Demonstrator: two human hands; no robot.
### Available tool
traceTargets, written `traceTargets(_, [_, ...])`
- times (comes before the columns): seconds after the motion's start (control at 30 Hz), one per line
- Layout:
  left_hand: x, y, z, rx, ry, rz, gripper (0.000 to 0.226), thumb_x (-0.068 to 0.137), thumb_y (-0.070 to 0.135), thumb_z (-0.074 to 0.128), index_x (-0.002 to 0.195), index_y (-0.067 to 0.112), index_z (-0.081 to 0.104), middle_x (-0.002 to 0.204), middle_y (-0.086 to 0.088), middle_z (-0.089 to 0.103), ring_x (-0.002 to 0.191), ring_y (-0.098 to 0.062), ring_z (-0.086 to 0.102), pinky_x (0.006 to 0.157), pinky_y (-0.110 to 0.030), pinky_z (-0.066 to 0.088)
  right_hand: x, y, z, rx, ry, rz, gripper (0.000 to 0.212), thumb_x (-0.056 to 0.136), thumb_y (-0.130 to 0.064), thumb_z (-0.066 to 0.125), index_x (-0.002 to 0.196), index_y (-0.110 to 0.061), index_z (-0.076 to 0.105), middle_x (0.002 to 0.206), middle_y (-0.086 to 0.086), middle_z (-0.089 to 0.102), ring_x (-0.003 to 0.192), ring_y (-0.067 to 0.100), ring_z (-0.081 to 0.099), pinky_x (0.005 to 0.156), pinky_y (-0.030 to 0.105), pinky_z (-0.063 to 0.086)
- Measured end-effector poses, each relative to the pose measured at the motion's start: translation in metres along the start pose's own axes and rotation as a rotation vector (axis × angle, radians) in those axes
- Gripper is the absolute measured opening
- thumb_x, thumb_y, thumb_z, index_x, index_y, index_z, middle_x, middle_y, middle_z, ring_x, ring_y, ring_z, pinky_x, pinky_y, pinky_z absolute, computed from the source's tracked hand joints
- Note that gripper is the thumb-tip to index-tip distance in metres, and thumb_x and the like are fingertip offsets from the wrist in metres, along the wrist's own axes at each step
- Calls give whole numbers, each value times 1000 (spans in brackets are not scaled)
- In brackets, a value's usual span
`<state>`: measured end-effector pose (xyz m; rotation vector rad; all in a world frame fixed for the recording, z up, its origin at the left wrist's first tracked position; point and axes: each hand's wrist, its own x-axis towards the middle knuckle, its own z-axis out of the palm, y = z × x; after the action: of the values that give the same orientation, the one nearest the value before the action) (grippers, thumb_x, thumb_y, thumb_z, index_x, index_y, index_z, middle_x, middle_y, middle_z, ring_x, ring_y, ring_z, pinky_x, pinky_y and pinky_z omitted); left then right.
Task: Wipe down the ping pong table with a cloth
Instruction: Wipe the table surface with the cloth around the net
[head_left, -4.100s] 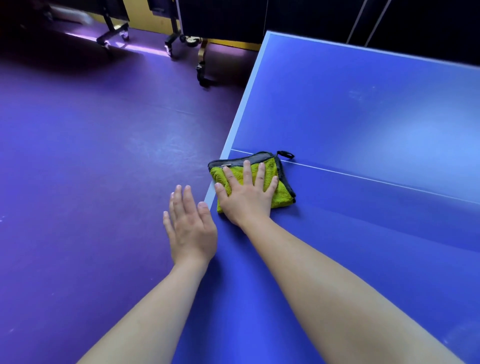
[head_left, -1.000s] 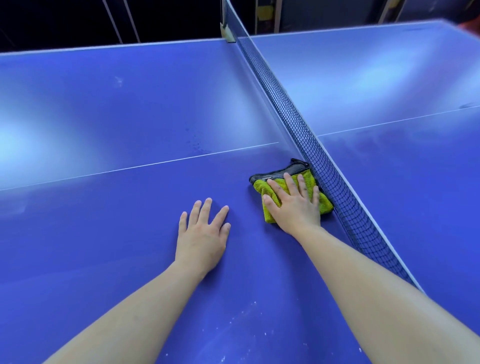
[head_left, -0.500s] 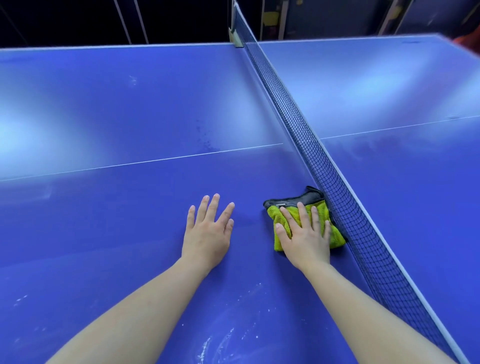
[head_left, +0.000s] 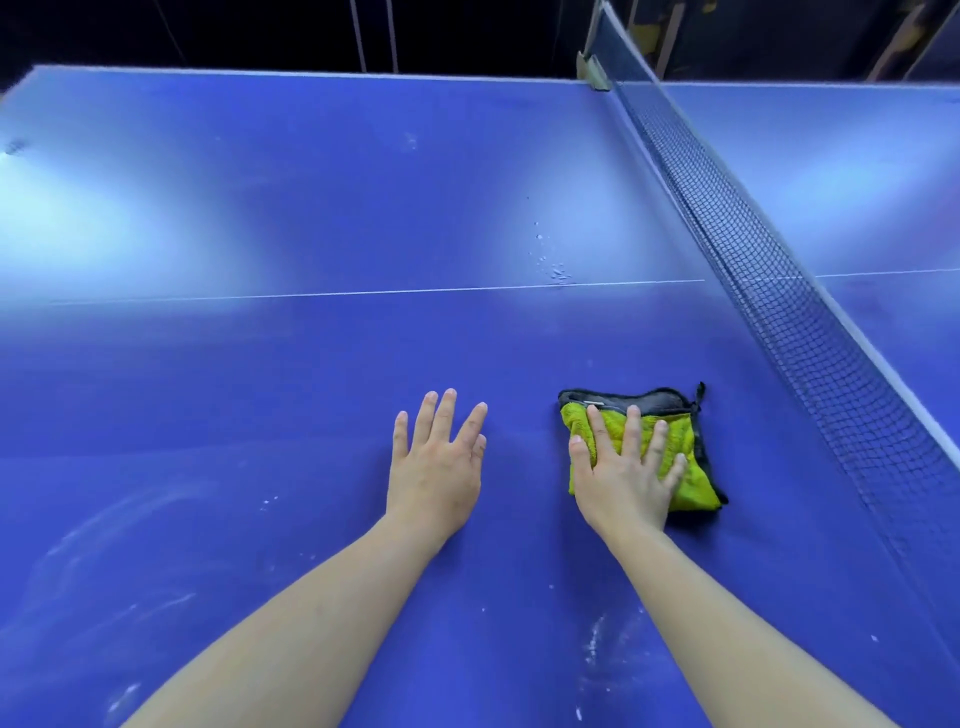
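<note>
The left hand (head_left: 435, 467) lies flat on the blue ping pong table (head_left: 260, 364), fingers straight and slightly spread, holding nothing. Just right of it, apart, the right hand (head_left: 623, 475) presses flat with spread fingers on the folded yellow-green cloth (head_left: 685, 467) with dark edging. The cloth sits near the net (head_left: 810, 338), not touching it. White specks (head_left: 556, 270) dot the centre line.

Right hand (head_left: 621, 483) flat on the folded yellow cloth (head_left: 675, 457) near the net (head_left: 810, 332) — left hand (head_left: 436, 467) spread on the blue table (head_left: 260, 364), probably touching it.
</note>
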<state>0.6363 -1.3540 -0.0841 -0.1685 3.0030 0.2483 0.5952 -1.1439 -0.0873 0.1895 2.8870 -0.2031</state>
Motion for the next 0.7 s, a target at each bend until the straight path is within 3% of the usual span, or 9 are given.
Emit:
traceTargets(0.17, [-34,-103,-24,30,18,-36,68,96,47,-14,160,37,5,169,0,2,155,-22,-7,124,-49,-3,-44,-97,22,-13,-17,-60,59,97,-67,3,154,-52,-6,167,-2,-16,151,32,-21,119,62,-7])
traceTargets(0.33, [-66,-212,-48,21,23,-137,53,108,42,12,160,36,9,169,2,2,155,-20,-8,125,-47,-3,-91,-198,44,-18,-38,-128,60,97,-67,2,154,-51,-9,167,0,-18,150,34,-24,118,63,-9])
traceTargets(0.7, [-133,-422,-55,-28,10,-390,52,107,42,17,158,40,14,169,3,5,155,-22,-3,125,-46,7,-160,-375,79,-15,-121,-255,61,97,-67,1,155,-48,-9,165,3,-23,147,38,-29,115,66,-13])
